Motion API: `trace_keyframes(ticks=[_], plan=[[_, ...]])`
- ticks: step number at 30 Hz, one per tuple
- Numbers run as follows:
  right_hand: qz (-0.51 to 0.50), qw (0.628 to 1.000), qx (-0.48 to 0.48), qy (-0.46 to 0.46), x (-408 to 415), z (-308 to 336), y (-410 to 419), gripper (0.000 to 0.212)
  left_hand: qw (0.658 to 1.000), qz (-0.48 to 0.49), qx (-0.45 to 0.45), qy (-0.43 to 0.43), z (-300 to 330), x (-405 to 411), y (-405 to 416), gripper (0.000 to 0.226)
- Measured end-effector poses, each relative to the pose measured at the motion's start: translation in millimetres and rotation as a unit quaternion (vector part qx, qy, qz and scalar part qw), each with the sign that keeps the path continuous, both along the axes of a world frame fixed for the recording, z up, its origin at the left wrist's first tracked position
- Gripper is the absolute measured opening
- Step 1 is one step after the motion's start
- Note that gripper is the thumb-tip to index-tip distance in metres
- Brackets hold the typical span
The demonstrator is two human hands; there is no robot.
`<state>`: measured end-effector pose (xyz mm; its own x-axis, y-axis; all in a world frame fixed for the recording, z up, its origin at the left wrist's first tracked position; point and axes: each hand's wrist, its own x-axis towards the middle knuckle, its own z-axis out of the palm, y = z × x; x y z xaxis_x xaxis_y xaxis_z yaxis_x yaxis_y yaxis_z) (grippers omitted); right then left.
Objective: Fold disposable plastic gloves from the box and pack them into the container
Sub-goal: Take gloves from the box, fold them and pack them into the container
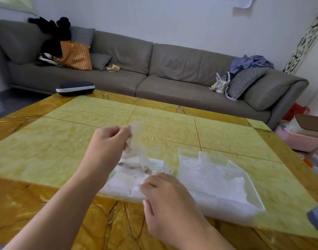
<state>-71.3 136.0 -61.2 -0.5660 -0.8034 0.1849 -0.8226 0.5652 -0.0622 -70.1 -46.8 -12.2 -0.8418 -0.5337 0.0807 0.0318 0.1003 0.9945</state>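
Plastic glove (136, 141) pinched by left hand (109, 139).

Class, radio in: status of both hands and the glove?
Left hand pinching glove, lifted. Right hand holding down box. Container right of it, path clear.

Left hand (109, 139): mine, bare, no ring.
Right hand (163, 193): bare, no glove.
Forearms: unsleeved, no watch.
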Motion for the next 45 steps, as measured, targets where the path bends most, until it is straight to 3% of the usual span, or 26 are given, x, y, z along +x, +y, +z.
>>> trace_keyframes(ticks=[2,5,11,13,14,17,19,21,23,25,26,27,28,30,33,36,38,42,45], plan=[[0.002,1.0,0.011,0.014,1.5,-6.7,-2.2,0.032,1.0,-0.021,-0.005,-0.003,0.4,1.5,5.6,0.04],[-0.005,1.0,0.016,0.021,1.7,-13.3,-8.0,0.056,0.997,-0.051,0.06,0.017,1.0,4.1,9.9,0.04],[-0.008,0.999,-0.02,0.025,2.1,-13.0,-12.0,0.041,0.957,-0.137,0.228,0.114,8.3,12.9,8.7,0.025],[-0.012,0.999,-0.039,0.0,2.4,-9.9,-11.2,0.034,0.957,-0.161,0.189,0.148,0.2,20.2,2.5,0.015],[-0.021,0.998,-0.055,-0.026,2.6,-7.4,-8.8,0.036,0.962,-0.126,0.201,0.137,-3.2,22.2,-4.4,0.014],[-0.075,0.977,-0.188,-0.072,4.2,6.9,-1.2,0.026,0.968,-0.164,0.166,0.089,-5.4,24.5,-12.6,0.036],[-0.109,0.949,-0.294,-0.033,0.6,15.6,2.7,0.023,0.921,-0.201,0.314,0.109,-7.7,17.6,-14.8,0.018],[-0.126,0.923,-0.363,-0.032,-7.5,20.8,8.0,0.05,0.886,-0.205,0.397,0.122,-14.4,9.2,-17.5,0.02],[-0.109,0.901,-0.411,-0.083,-14.4,29.1,14.2,0.079,0.841,-0.215,0.492,0.068,-7.8,14.6,-8.7,0.037],[-0.084,0.878,-0.454,-0.13,-19.7,37.2,20.1,0.091,0.882,-0.155,0.437,0.089,5.8,26.9,10.1,0.044],[-0.082,0.865,-0.475,-0.141,-22.3,40.6,23.4,0.093,0.869,-0.159,0.457,0.103,12.8,31.3,18.5,0.04],[-0.087,0.852,-0.493,-0.153,-25.7,42.7,26.4,0.093,0.83,-0.188,0.512,0.117,13.0,25.9,23.3,0.031],[-0.094,0.841,-0.505,-0.169,-30.1,45.0,30.3,0.091,0.837,-0.216,0.487,0.126,10.9,20.4,27.2,0.023],[-0.098,0.828,-0.511,-0.209,-39.3,47.2,39.0,0.083,0.814,-0.204,0.538,0.075,8.8,16.4,30.6,0.018],[-0.095,0.797,-0.526,-0.28,-50.3,49.4,54.4,0.085,0.853,-0.212,0.475,-0.035,7.8,14.0,41.9,0.007],[-0.091,0.815,-0.499,-0.282,-58.1,50.6,63.0,0.051,0.852,-0.23,0.462,-0.088,11.3,16.8,51.6,0.015],[-0.103,0.802,-0.521,-0.273,-59.2,52.8,67.9,0.025,0.853,-0.242,0.448,-0.113,14.9,17.0,56.9,0.02],[-0.113,0.797,-0.538,-0.25,-58.3,64.8,81.3,0.012,0.879,-0.237,0.398,-0.112,10.8,13.8,62.7,0.019],[-0.123,0.781,-0.561,-0.244,-61.2,72.9,93.5,0.01,0.899,-0.196,0.388,-0.047,10.4,11.6,65.6,0.02]])
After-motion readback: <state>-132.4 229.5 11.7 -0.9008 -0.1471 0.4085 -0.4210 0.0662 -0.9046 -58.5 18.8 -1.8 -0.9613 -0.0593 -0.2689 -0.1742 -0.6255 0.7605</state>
